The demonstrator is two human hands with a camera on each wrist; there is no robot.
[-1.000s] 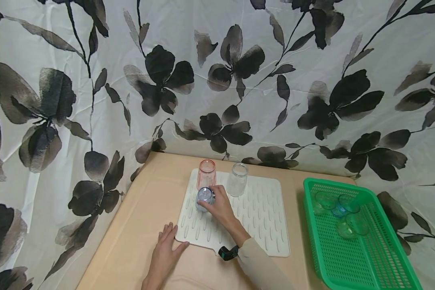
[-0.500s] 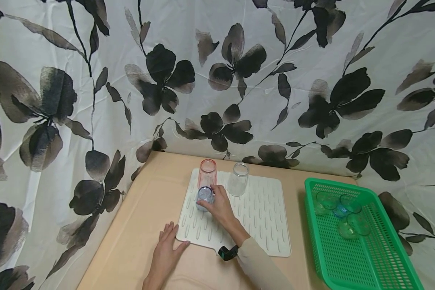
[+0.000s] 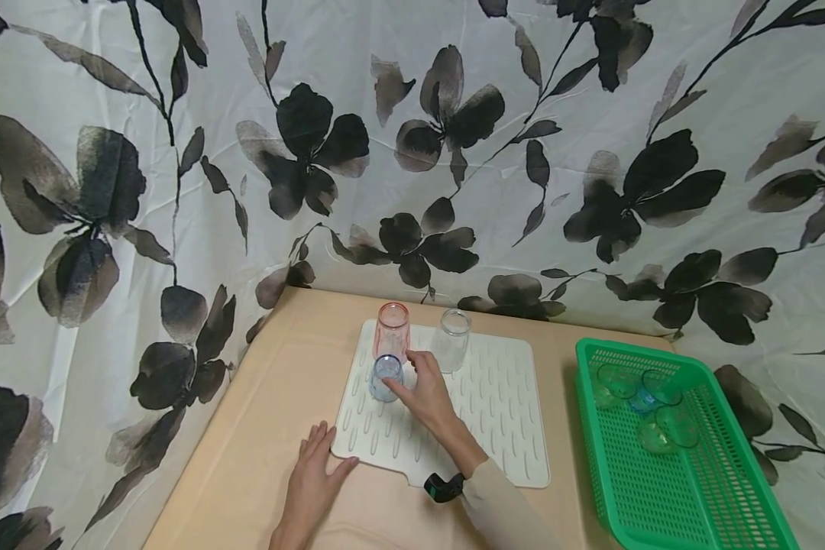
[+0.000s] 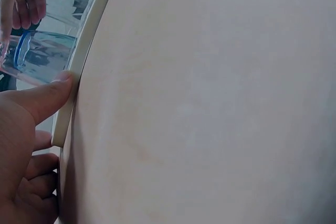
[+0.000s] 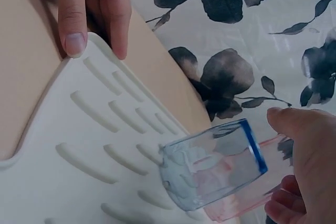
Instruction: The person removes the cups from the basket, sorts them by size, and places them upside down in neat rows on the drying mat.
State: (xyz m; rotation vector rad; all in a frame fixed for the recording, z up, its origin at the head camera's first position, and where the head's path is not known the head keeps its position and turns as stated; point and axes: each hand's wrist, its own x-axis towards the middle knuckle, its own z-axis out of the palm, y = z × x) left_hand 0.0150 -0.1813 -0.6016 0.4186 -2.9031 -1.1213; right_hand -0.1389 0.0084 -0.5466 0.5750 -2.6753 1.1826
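A blue-tinted glass (image 3: 386, 386) stands upside down on the white ridged drying mat (image 3: 481, 412), its blue base uppermost. My right hand (image 3: 429, 396) is at the glass's right side, thumb and fingers spread; in the right wrist view the thumb (image 5: 283, 119) is apart from it. My left hand (image 3: 311, 477) rests at the mat's front left corner. In the left wrist view its thumb (image 4: 50, 95) lies against the mat's edge, the other fingers beside the corner. Behind the blue glass stand a pink-tinted glass (image 3: 392, 334) and a clear glass (image 3: 451, 344).
To the right of the mat, a green plastic basket (image 3: 667, 496) holds several glasses (image 3: 667, 429) at its far end. The table (image 3: 247, 443) has a tan cover. Behind it hangs a white floral curtain (image 3: 495, 198).
My right hand has let go of the blue glass and drawn slightly to the right, its fingers wider apart. The glass stays on the mat. My left hand has not moved.
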